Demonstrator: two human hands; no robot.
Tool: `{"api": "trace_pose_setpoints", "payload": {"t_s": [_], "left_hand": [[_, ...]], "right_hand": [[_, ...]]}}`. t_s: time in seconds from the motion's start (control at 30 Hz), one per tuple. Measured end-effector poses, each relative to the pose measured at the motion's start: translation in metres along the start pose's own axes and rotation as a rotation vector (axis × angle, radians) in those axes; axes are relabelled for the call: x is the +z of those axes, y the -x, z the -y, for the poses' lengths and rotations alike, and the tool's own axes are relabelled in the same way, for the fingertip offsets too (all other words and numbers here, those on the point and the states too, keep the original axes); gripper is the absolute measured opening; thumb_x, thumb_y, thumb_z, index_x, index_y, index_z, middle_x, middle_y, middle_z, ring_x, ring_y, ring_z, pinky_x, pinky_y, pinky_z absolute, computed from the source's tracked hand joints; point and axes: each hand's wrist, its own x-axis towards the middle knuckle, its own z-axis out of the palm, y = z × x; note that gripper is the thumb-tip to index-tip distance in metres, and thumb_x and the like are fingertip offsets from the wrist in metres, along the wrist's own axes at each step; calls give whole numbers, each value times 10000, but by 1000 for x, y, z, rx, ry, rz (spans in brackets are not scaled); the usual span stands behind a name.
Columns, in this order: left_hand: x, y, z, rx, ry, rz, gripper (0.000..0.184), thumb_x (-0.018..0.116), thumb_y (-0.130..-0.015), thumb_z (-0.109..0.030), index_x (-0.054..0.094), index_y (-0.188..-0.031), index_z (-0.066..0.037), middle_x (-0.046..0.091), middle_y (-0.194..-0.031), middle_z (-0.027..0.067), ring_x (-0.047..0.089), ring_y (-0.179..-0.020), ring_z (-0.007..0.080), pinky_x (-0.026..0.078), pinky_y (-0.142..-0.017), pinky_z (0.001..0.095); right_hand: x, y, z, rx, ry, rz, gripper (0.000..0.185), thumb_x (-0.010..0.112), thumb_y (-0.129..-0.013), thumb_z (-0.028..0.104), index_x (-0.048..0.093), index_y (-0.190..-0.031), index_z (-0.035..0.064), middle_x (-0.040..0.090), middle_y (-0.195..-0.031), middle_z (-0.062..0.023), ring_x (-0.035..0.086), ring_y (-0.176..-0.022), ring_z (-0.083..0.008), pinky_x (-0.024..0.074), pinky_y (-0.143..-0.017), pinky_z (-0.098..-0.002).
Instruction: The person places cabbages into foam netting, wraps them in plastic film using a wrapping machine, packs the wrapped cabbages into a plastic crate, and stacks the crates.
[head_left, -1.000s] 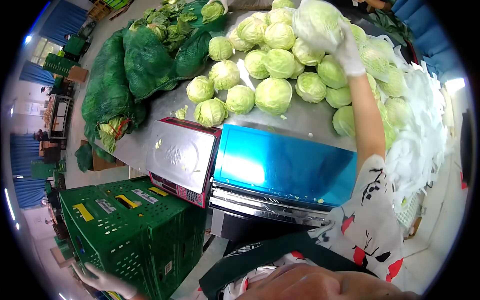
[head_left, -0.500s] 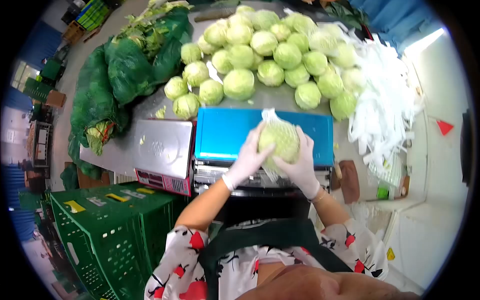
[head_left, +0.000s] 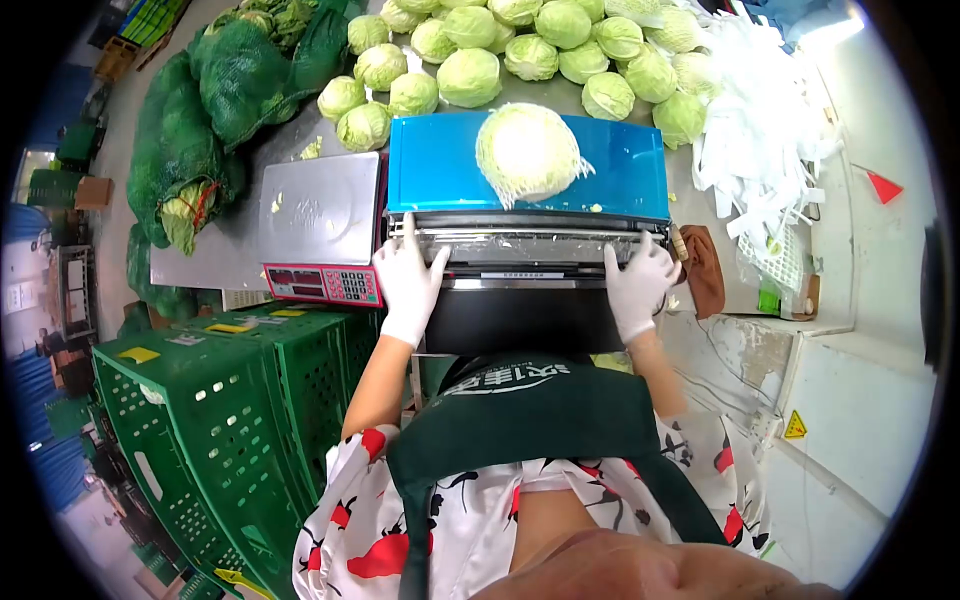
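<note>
A pale green cabbage (head_left: 530, 150) in a white foam net sleeve sits on the blue top plate (head_left: 430, 165) of a wrapping machine, apart from both hands. Below the plate, clear plastic film (head_left: 520, 246) stretches across the machine's rollers. At the film's left end is my left hand (head_left: 408, 290), white-gloved, with index finger and thumb spread. My right hand (head_left: 640, 290), also gloved, is at the right end with thumb and fingers apart. Both hands are at the roller edge; whether fingertips touch the film I cannot tell. Neither shows anything held.
Several loose cabbages (head_left: 470, 78) lie behind the plate. White net sleeves (head_left: 755, 130) are heaped at right, near a brown cloth (head_left: 704, 270). A weighing scale (head_left: 320, 215) stands left, beside green mesh sacks (head_left: 240, 85). Green crates (head_left: 220, 420) are stacked at lower left.
The netted cabbage has left both hands and now rests on the blue plate. My hands have moved apart and down to the two ends of the film. The view has tilted lower.
</note>
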Motion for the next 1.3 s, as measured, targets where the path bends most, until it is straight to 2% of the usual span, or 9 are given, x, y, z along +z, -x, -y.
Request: {"api": "trace_pose_setpoints", "payload": {"t_s": [0.17,0.33,0.4,0.53,0.6,0.67,0.97,1.1,1.3], "left_hand": [[-5,-11,-2,-383,1165,159,415,668,-904,-48,655,-1319,-56,667,-858,43,583,-757,130,489,-766,272],[-159,-20,10,140,986,468,160,684,-874,-43,785,-993,-10,674,-880,48,601,-821,160,479,-756,263],[-192,-26,25,194,1197,402,300,744,-840,-98,745,-1126,-7,666,-839,53,601,-821,172,486,-752,284],[-154,-111,-7,48,1214,-10,1106,884,-715,-312,254,-1572,-6,527,-1423,228,497,-1340,319,396,-1119,416],[-87,-149,7,182,906,219,1300,917,-642,-424,137,-1589,5,267,-1606,257,237,-1509,352,214,-1225,465],[-14,-165,8,387,632,301,1411,941,-559,-492,121,-1581,31,277,-1599,262,191,-1521,358,191,-1231,446],[24,-144,-26,12,1216,547,1219,953,-623,-323,248,-1549,39,451,-1498,206,442,-1391,260,325,-1182,365],[-25,-83,-52,-349,1511,763,660,641,-975,-369,424,-1426,61,585,-1325,147,565,-1205,181,473,-1031,320],[-71,32,-71,-461,1403,1110,803,638,-954,-486,331,-1489,29,590,-1285,198,698,-906,210,594,-739,296]], "right_hand": [[14,-20,-3,-15,-828,124,182,642,-937,159,748,-1026,41,710,-901,-108,629,-893,-242,455,-953,-381],[-160,-46,-33,-339,-1077,930,187,649,-893,41,750,-1043,-5,704,-923,-75,640,-872,-180,514,-794,-318],[-178,-84,-39,-1033,-1421,772,171,673,-847,16,752,-992,-30,706,-1021,-87,652,-861,-211,532,-821,-329],[-180,-149,30,-432,-1342,513,619,812,-769,162,597,-1299,-75,587,-1332,-212,567,-1216,-331,348,-1163,-393],[-117,-190,65,-738,-1005,535,993,874,-717,297,364,-1483,-77,432,-1483,-281,406,-1398,-377,236,-1219,-403],[-39,-197,80,-1045,-684,487,1238,929,-626,385,222,-1546,-49,306,-1566,-283,344,-1447,-380,246,-1213,-404],[-2,-161,96,-504,-1232,882,1193,954,-612,354,289,-1536,-3,495,-1461,-158,477,-1354,-254,361,-1151,-363],[-37,-105,66,-105,-1478,1104,814,738,-879,383,379,-1484,-26,570,-1318,-95,566,-1107,-126,475,-924,-272],[-94,5,-19,175,-1246,1433,602,550,-1010,443,493,-1410,-2,640,-1098,-23,575,-872,-61,453,-694,-202]]}}
